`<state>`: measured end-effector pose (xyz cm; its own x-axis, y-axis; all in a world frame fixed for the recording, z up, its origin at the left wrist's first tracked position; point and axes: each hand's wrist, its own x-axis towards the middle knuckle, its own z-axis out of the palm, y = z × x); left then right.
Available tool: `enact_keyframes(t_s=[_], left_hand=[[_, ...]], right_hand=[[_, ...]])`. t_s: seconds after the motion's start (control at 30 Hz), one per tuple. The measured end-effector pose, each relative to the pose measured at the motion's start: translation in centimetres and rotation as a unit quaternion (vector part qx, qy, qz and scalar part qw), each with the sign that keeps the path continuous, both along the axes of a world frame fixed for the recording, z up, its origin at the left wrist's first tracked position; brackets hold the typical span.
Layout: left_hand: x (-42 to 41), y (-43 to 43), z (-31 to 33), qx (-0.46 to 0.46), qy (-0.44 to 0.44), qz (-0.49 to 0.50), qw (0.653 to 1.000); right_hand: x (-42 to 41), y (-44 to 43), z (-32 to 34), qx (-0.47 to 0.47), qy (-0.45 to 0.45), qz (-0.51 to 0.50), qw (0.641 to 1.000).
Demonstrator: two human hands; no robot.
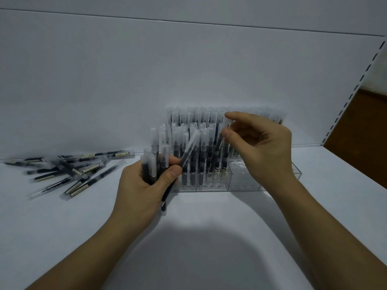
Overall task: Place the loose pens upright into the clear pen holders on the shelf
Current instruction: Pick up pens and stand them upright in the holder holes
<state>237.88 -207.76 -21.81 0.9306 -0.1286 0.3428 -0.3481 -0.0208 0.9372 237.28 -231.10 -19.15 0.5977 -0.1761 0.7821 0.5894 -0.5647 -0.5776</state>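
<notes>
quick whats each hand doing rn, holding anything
left hand: grip closed round a bundle of pens.
right hand: thumb and forefinger pinch the top of one pen at the clear holder.

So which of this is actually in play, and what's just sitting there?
In play:
left hand gripping pen bundle
right hand pinching single pen
loose pen pile
clear pen holders

Idle:
slotted shelf upright
white back panel
</notes>
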Motion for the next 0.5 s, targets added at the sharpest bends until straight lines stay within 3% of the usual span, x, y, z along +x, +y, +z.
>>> enact_keyframes(t_s=[0.5], left_hand=[[-0.14,-0.03,0.04,-0.014,0.003,-0.016,1.000]], right_hand=[[-0.28,0.70,-0.09,-0.127,0.024,-0.021,0.991]])
